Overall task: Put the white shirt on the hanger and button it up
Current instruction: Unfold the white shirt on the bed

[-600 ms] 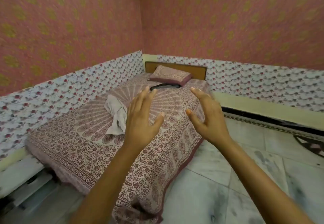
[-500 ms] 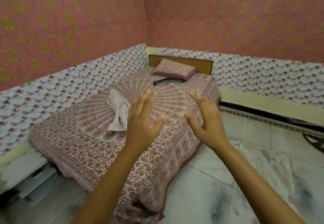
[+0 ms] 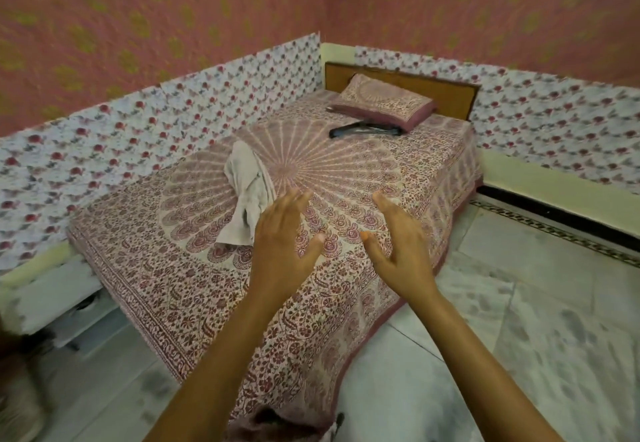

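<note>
Reaching over a patterned bedspread (image 3: 194,289), a person's left hand (image 3: 282,244) and right hand (image 3: 398,246) hang spread-fingered and empty. The crumpled white shirt (image 3: 247,196) lies mid-bed; the black hanger (image 3: 363,128) rests just before the pillow (image 3: 384,100).

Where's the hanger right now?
In the head view, the black hanger lies at the far end of the bed, just in front of the pillow, beyond and right of the crumpled white shirt.
</note>
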`<state>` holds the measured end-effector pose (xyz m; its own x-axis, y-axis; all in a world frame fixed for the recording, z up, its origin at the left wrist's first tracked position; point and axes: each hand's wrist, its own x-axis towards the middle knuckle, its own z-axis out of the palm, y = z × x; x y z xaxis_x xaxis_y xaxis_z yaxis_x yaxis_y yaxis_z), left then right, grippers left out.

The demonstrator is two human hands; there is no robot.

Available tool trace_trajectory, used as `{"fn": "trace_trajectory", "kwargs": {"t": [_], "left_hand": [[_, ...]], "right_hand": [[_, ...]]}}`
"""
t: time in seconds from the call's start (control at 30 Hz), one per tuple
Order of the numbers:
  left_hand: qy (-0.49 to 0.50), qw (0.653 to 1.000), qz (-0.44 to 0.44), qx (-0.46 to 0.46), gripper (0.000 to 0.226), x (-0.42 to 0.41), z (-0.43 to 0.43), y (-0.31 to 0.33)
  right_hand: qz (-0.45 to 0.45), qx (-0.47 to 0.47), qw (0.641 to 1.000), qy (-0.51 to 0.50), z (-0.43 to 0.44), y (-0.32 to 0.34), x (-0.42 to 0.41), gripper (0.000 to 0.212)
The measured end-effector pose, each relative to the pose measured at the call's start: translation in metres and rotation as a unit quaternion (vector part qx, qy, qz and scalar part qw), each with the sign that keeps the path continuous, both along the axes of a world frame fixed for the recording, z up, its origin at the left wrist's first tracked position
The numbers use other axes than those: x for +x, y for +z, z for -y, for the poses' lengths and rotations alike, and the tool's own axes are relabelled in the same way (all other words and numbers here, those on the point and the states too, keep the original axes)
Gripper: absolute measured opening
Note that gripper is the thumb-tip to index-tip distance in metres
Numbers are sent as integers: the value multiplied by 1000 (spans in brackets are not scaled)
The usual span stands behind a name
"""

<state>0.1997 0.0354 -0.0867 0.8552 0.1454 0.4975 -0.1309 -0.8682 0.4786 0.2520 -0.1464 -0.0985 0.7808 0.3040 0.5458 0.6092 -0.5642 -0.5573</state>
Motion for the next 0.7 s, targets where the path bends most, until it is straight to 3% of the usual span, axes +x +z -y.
{"fn": "trace_trajectory", "kwargs": {"t": [0.2,0.47,0.7], "left_hand": [[6,999,-25,-31,60,88,-40,-27],[39,995,-65,-60,67,205,-105,-39],[52,994,-80,-51,67,281,-133,-52]], "right_hand": [[-24,-25,999,-7,-38,-17,83,55],[-126,-41,991,-26,-99,-31,198,55],[-130,-46,990,-7,-122,-48,285,58]]}}
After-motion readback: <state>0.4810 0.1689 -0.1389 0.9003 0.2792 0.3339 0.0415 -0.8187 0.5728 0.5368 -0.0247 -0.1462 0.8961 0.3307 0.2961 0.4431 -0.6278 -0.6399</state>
